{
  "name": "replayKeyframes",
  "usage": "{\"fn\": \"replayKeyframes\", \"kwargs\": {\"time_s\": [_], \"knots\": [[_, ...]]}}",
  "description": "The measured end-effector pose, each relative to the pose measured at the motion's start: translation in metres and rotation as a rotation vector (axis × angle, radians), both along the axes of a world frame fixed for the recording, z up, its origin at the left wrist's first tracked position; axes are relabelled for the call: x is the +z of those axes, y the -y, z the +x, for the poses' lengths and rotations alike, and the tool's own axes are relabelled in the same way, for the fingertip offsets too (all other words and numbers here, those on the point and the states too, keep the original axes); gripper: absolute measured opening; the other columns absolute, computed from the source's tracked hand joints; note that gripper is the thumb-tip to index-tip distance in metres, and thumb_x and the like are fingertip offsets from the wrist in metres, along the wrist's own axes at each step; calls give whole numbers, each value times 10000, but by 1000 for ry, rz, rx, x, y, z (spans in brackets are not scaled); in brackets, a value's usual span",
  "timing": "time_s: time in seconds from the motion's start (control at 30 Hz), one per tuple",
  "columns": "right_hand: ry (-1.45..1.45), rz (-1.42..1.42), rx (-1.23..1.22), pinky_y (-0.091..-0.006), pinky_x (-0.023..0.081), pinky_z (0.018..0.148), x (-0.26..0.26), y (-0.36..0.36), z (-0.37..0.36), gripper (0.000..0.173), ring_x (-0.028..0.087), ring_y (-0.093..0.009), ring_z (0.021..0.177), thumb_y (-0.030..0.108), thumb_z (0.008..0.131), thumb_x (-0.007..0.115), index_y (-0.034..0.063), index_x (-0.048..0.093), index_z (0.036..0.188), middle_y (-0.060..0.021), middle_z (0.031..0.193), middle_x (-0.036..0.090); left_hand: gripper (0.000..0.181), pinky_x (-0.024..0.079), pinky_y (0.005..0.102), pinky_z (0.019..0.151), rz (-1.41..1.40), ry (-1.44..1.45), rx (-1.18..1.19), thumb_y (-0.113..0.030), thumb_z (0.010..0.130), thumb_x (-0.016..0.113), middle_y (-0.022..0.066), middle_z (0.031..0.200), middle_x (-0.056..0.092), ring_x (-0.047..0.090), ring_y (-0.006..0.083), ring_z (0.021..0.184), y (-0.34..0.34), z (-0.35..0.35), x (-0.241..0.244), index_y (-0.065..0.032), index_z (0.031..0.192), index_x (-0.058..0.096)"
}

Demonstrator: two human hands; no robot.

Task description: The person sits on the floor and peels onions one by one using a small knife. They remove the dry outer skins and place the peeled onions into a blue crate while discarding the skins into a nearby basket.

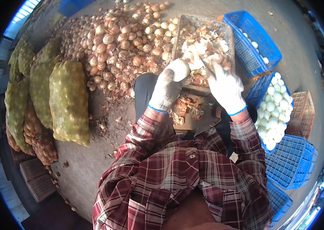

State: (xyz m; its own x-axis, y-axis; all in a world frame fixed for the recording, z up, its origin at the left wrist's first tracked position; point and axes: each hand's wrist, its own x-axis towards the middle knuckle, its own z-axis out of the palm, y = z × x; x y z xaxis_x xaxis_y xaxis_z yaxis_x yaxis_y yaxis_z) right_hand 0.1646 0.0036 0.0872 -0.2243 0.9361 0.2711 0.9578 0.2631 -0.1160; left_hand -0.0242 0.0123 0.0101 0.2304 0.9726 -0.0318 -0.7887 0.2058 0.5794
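A peeled white onion is in my left hand, which wears a white knit glove with a blue cuff edge. My right hand, gloved the same way, grips a small knife with its blade pointing up and to the left. The blade is apart from the onion. Both hands are over the near side of a plastic crate that holds onion skins. More brown skins lie on a board-like surface between my knees.
Unpeeled onions are heaped on the floor at upper left. Full mesh sacks stand at left. On the right are a blue crate with a few peeled onions, a crate full of peeled onions, and other blue crates.
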Motion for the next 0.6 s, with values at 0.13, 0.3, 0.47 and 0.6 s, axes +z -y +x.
{"fn": "replayKeyframes", "kwargs": {"time_s": [0.13, 0.3, 0.47, 0.6], "knots": [[103, 212, 329, -378, 480, 570, -3, 7, 7, 339, 596, -255, 653, 210, 766, 592, 100, 582, 1086, -84, 752, 601, 664, 400, 404, 958, 133, -41, 0, -435, 792, 667, 109, 1179, 529, 498, 234, 1094, -2, 2, 9, -9, 1250, 445], [135, 191, 358, -364, 481, 573, -5, 6, 13, 328, 592, -249, 685, 190, 778, 557, 92, 578, 1090, -101, 813, 600, 638, 453, 313, 891, 107, -96, -3, -374, 781, 705, 95, 1108, 583, 567, 173, 1000, -3, 2, 9, 43, 1206, 476], [95, 162, 310, -350, 485, 519, -25, 4, 18, 323, 590, -232, 619, 191, 803, 546, 54, 557, 1095, -98, 801, 590, 631, 466, 305, 872, 144, -179, 5, -303, 742, 738, 112, 1088, 591, 577, 177, 984, -7, 0, 13, 44, 1200, 475], [-1313, -949, 109, -269, 462, 679, -11, 6, 21, 255, 541, -110, 755, 128, 860, 516, -8, 573, 1068, -48, 848, 595, 614, 464, 316, 885, 161, -288, 5, -234, 723, 739, 120, 1088, 589, 573, 184, 998, -11, -1, 19, 44, 1199, 471]]}}
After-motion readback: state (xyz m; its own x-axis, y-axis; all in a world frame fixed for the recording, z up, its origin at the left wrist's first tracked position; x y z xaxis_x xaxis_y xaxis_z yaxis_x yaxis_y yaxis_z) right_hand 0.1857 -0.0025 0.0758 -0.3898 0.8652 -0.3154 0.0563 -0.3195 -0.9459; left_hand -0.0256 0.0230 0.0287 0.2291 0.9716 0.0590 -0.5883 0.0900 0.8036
